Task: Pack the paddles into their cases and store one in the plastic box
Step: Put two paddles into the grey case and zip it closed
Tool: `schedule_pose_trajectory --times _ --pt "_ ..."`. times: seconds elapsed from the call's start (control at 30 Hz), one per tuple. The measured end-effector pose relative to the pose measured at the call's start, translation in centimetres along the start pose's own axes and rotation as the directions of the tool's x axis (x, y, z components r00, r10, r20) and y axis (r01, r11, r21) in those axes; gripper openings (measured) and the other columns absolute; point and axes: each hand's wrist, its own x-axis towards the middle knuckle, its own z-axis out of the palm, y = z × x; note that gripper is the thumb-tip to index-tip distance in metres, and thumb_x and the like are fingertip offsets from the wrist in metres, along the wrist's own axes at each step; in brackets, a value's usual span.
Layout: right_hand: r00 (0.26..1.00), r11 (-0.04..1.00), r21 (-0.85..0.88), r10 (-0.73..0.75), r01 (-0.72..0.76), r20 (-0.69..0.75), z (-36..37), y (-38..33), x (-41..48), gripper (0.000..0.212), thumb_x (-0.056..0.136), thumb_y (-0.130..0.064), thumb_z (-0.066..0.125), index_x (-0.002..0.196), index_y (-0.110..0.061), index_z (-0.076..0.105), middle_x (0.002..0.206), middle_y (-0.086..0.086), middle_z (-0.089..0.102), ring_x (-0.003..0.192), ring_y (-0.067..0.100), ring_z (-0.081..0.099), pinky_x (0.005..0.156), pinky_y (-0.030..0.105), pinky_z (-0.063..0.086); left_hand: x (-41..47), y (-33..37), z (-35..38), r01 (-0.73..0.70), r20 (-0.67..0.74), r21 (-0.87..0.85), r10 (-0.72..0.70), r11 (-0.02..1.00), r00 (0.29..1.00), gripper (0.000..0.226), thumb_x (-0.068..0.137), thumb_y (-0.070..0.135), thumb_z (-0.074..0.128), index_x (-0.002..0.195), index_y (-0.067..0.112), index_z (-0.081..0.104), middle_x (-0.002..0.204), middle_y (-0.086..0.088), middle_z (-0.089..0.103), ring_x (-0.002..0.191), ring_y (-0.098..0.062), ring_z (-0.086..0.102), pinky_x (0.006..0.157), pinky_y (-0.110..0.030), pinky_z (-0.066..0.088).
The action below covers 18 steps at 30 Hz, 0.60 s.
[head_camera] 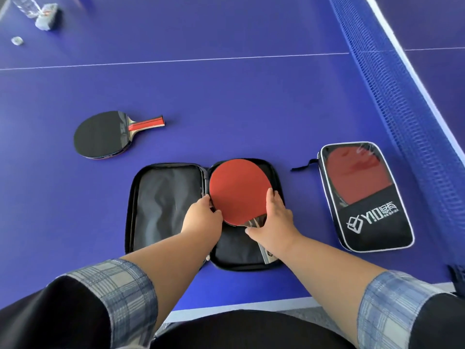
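Bottom of frame: two forearms, plaid sleeves rolled. Left hand (pixel 202 217) fingers curled on left edge of red paddle (pixel 237 190); right hand (pixel 275 217) fingers spread, gripping its right edge and neck. Red paddle lies in right half of open case (pixel 161 197), centre frame, long axis near-to-far, head pointing far, handle toward person. Right: one zipped case (pixel 367 197), paddle visible inside. Left, farther: black paddle (pixel 103 136) flat on blue table (pixel 226 96), handle pointing right. Count: three paddles, two cases. Upper right: net (pixel 392 79).

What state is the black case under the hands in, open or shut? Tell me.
Open. The black case lies spread flat in two halves, lining up, with the red paddle on its right half.
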Motion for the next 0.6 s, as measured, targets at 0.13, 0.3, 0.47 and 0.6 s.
schedule_pose_trajectory --times 0.13,0.3,0.47,0.6 --pt "0.997 0.983 -0.166 -0.069 0.075 0.042 0.2 0.4 -0.2 0.113 0.080 -0.047 0.074 0.159 -0.021 -0.002 0.167 0.004 -0.012 0.140 0.035 0.025 0.112 0.039 0.032 -0.2 0.0 1.0 0.048 0.018 0.026 -0.049 0.998 0.999 0.051 0.093 0.021 0.052 0.143 0.019 0.045 0.121 -0.009 0.053 0.069 -0.015 0.056 0.050 -0.023 0.036" --pt "0.992 0.976 -0.179 -0.120 0.124 0.033 0.0 0.9 -0.7 0.103 0.081 -0.044 0.073 0.158 -0.027 0.007 0.165 0.000 -0.011 0.145 0.029 0.018 0.112 0.041 0.034 0.2 0.3 0.6 0.104 0.063 0.037 -0.106 0.994 0.992 0.054 0.095 0.021 0.046 0.148 0.022 0.037 0.130 -0.007 0.053 0.088 -0.026 0.064 0.075 -0.035 0.053" --pt "0.994 0.979 -0.175 -0.096 0.103 0.046 -1.4 1.0 -0.4 0.103 0.074 -0.047 0.079 0.156 -0.029 0.018 0.163 0.002 0.002 0.145 0.028 0.018 0.111 0.043 0.036 0.5 0.9 -0.6 0.104 0.196 0.117 -0.126 0.988 0.973 0.060 0.098 0.021 0.042 0.155 0.025 0.022 0.134 -0.005 0.056 0.103 -0.026 0.061 0.086 -0.032 0.050" --pt "0.995 0.959 -0.267 -0.098 0.097 0.012 -2.6 0.0 -0.1 0.086 0.076 -0.058 0.071 0.148 -0.028 0.035 0.159 0.004 0.015 0.139 0.029 0.025 0.107 0.044 0.040 -0.3 1.8 -1.8 0.052 0.261 0.138 -0.087 0.989 0.961 0.046 0.098 0.023 0.044 0.144 0.021 0.042 0.122 -0.005 0.062 0.102 -0.027 0.062 0.088 -0.035 0.050"
